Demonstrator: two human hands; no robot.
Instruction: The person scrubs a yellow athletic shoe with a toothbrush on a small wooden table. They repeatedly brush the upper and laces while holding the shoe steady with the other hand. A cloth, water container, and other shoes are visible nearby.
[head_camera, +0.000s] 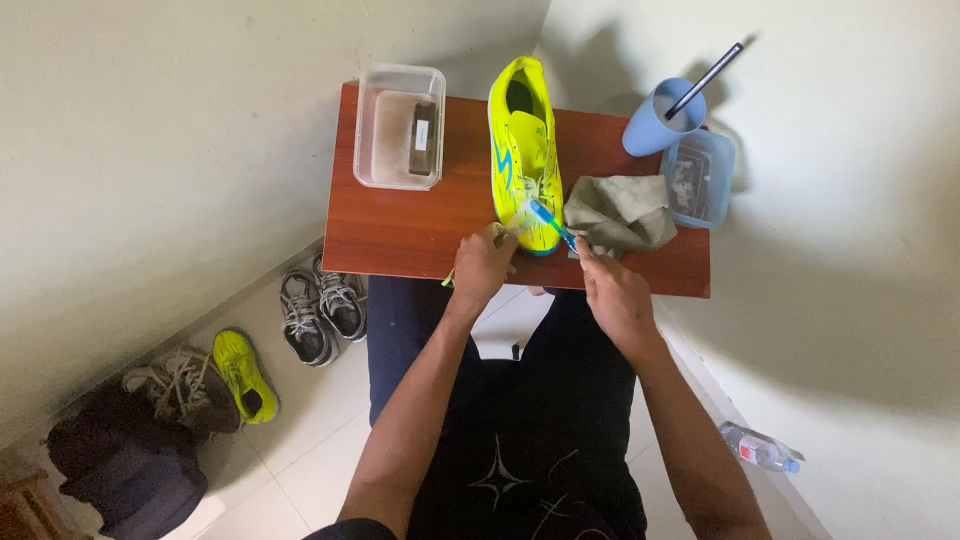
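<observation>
A neon yellow sports shoe (522, 140) lies lengthwise on a small reddish wooden table (400, 225), toe toward me. My left hand (483, 265) grips the shoe's toe end at the table's near edge. My right hand (612, 292) holds a blue toothbrush (550, 222) with its head against the shoe's toe. A crumpled grey-green cloth (620, 212) lies just right of the shoe, touching my right hand's fingers.
A clear plastic tub (400, 125) with water and a dark block stands at the table's far left. A blue cup (660, 115) with a straw and a small clear container (700, 178) sit far right. Shoes (320, 305), a yellow shoe (245, 375), a dark bag (125, 465) and a bottle (760, 448) lie on the floor.
</observation>
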